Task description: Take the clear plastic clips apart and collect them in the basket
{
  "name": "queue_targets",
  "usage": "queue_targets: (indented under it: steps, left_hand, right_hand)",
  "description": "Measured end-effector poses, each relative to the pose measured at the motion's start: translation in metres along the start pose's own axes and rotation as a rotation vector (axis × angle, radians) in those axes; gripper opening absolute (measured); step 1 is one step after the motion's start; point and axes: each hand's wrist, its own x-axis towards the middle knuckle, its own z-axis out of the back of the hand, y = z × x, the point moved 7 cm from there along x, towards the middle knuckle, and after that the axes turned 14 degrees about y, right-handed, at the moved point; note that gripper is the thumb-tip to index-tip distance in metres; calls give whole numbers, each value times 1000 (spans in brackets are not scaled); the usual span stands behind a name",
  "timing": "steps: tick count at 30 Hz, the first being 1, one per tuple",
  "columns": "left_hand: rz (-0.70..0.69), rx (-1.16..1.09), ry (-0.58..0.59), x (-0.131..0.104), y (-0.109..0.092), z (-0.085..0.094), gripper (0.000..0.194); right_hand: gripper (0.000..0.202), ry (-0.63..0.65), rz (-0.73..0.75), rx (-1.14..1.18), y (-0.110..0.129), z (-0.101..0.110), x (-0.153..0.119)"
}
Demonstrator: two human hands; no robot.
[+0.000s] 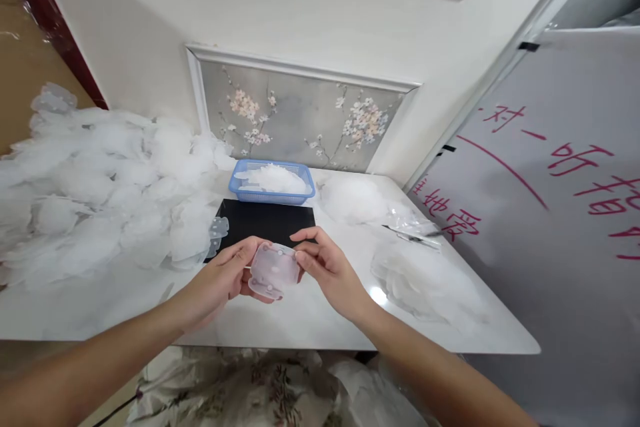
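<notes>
Clear plastic piece [281,268] between both hands, over the near side of the white surface [320,323].
Left hand [225,280] grips its 9 o'clock edge; right hand [333,272] pinches 3 o'clock. Looks like a handling step; thin edges call for light fingertips. Black mat [270,215], blue basket [273,199] at 12; large pile [110,187] at 10.
</notes>
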Motion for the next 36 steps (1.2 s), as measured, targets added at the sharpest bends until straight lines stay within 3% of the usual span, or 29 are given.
queue_targets:
  steps: [6, 9, 11, 16, 20, 22, 26, 28, 30, 33, 36]
  left_hand:
    - [2, -39, 21, 34, -13, 14, 46]
    - [10, -27, 63, 62, -18, 20, 44]
    - [40, 46, 126, 84, -17, 24, 35]
    - [-3, 116, 117, 127, 3, 46, 47]
    - [-81, 86, 14, 133, 26, 64, 59]
    - [-86, 69, -17, 130, 33, 70, 63]
    - [-62, 45, -63, 126, 39, 81, 65]
    - [-25, 19, -69, 126, 43, 85, 64]
    - [2, -19, -82, 127, 48, 88, 66]
    - [26, -44, -99, 127, 53, 90, 69]
    - [31, -27, -88, 126, 54, 88, 68]
  right_hand:
    - [38, -38, -5, 45, -7, 24, 19]
    - [53, -89, -12, 76, -18, 37, 30]
    - [49, -155, -14, 30, -28, 50, 37]
    - [32, -276, -50, -146, -55, 86, 45]
    - [22, -468, -31, -286, -57, 111, 37]
    - [12, -516, -14, -431, -50, 110, 35]
    - [1, -364, 47, -745, -37, 82, 41]
    - [9, -247, 34, -872, -38, 71, 43]
    - [9, -200, -13, -970, -41, 71, 42]
    - [25, -274, -57, -1018, -40, 84, 35]
    - [9, -163, -55, -1031, -43, 82, 37]
